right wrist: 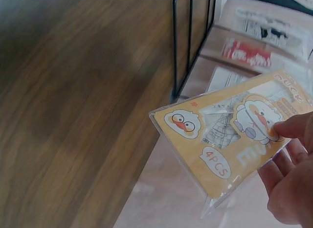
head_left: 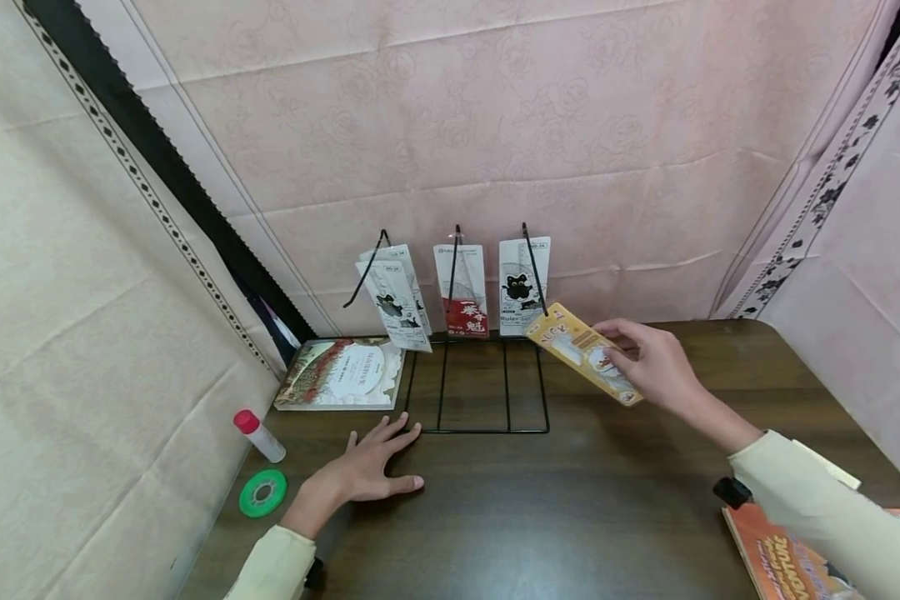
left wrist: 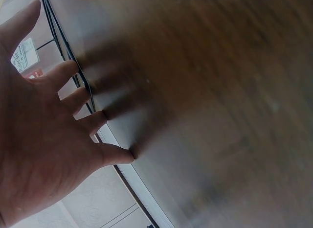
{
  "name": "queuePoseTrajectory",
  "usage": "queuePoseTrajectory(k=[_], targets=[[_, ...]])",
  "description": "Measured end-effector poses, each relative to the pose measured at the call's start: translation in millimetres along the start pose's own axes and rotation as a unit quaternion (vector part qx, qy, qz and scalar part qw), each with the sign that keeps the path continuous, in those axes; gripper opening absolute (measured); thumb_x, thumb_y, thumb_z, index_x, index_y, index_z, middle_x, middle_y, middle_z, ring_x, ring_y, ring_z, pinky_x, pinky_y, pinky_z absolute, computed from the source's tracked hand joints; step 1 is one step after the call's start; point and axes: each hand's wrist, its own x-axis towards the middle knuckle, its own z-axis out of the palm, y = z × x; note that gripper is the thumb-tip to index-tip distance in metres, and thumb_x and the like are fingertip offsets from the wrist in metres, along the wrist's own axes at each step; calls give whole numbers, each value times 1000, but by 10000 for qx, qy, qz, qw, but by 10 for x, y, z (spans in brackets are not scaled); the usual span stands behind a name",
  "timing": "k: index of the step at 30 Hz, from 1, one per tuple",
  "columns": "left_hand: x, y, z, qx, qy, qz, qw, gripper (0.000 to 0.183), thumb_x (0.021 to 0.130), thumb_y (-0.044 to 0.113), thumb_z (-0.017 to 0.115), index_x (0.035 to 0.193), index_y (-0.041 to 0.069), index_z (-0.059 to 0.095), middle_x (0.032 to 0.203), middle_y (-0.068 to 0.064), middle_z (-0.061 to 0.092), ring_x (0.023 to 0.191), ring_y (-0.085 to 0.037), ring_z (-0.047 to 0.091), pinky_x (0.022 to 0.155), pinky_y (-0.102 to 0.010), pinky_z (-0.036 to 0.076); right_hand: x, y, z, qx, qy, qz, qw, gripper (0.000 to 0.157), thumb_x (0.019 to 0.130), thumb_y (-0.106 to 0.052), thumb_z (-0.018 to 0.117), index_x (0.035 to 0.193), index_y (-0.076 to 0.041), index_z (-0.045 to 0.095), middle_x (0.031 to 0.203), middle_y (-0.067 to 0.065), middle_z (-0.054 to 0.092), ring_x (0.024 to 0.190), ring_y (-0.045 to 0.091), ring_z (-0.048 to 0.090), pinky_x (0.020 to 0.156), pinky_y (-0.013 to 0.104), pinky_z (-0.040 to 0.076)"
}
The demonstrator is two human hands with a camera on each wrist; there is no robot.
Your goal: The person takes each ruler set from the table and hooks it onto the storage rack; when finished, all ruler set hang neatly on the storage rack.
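Observation:
My right hand pinches a yellow ruler-set packet with duck drawings, thumb on its front. In the right wrist view the packet reads "4PCS". Its upper left corner is by the tip of the right hook of a black wire display rack; whether it touches is unclear. White packets hang on the left hook, a white and red packet on the middle one, a white packet on the right. My left hand rests spread, fingertips by the rack's front left corner.
Left of the rack lies a book. A glue stick with a red cap and a green tape roll are at the table's left edge. An orange book lies at the right, partly under my sleeve. Pale cloth hangs behind.

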Motion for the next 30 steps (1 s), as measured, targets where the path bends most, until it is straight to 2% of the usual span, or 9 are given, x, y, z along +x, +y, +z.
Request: queuePoseTrajectory(k=[5,10,14,19,30], targets=[[-2,0,-5,18,-8,-32,10000,83,82,73,52,152,38,23,164,5,10,152,-31,7,108,-76,6,27,-212,103,240,3,-235,9994,34,84,-9,73,111,-29,68,100,-9,73,82,4,70,68,22,55],[-3,8,-14,13,-41,-45,10000,83,83,72,53,152,38,23,164,5,10,152,-31,7,108,-76,6,50,-428,172,549,45,-412,9976,36,84,-8,73,111,-31,68,102,-10,73,81,5,69,66,22,55],[-1,11,-19,-20,-87,-49,9999,83,82,72,53,152,38,23,164,5,9,152,-30,6,108,-75,5,65,-590,194,517,218,-802,9952,37,84,-8,73,112,-31,68,104,-10,72,81,4,67,64,20,53],[9,2,-19,-45,-48,-24,10000,83,83,72,53,152,39,23,164,5,10,152,-31,6,108,-76,5,84,-756,194,294,474,-1426,9882,38,85,-8,72,114,-32,69,103,-14,70,82,-2,63,64,16,47],[0,8,-18,-23,-34,-31,10000,83,82,72,54,152,38,24,164,5,11,152,-31,7,108,-76,6,110,-996,189,856,715,-1873,9759,41,83,-4,73,116,-28,70,106,-11,71,89,3,65,73,10,47]])
